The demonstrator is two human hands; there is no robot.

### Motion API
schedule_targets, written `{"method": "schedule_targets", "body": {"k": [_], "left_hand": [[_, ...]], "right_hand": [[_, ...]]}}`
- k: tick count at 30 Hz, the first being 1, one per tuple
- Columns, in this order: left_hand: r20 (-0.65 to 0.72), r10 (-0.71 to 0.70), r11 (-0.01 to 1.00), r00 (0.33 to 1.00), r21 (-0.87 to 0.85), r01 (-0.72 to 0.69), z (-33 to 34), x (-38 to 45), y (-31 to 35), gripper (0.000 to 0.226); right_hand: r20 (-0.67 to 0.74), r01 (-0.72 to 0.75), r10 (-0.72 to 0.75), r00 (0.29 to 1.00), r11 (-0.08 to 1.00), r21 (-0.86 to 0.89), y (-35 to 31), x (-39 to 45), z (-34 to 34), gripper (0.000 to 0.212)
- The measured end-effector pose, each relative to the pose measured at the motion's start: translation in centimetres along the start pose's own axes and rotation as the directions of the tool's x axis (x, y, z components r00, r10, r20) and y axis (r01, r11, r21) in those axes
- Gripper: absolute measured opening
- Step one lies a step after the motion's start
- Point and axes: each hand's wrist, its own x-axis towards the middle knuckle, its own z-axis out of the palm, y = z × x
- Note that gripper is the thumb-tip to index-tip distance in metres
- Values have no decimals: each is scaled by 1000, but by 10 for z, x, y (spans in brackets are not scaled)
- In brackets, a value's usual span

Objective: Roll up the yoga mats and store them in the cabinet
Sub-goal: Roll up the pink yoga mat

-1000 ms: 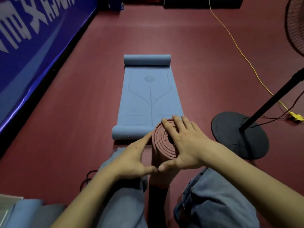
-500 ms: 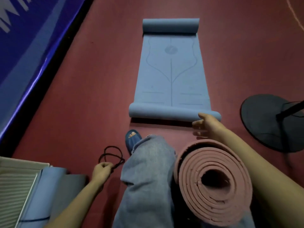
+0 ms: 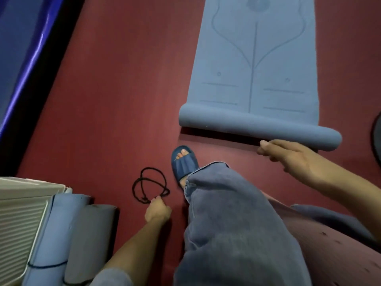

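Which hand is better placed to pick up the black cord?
Left. The left hand already pinches the black cord on the floor; the right hand is off by the blue mat.

A person seen from above: bare forearms and hands, left hand [image 3: 157, 211] and right hand [image 3: 292, 159], loose grey-blue trousers [image 3: 233, 223], and a dark blue open-toed slipper [image 3: 183, 164] showing toes.
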Motion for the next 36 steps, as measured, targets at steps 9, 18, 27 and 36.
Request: {"method": "schedule_targets", "body": {"k": [9, 18, 27, 36], "left_hand": [[-82, 23, 974, 996, 227, -3, 31, 48, 7, 31], [-360, 234, 970, 903, 17, -244, -52, 10, -9, 21], [-86, 711, 518, 698, -608, -602, -251, -215, 64, 26], [110, 964, 265, 243, -481, -836, -307, -437, 83, 35]], "right_hand": [[41, -7, 3, 999, 997, 75, -11, 19, 9, 54], [26, 101, -99, 995, 991, -93, -27, 1, -3, 23], [33, 453, -457, 889, 887, 93, -112, -116, -46, 26], [283, 528, -557, 781, 830, 179, -114, -266, -58, 29]]}}
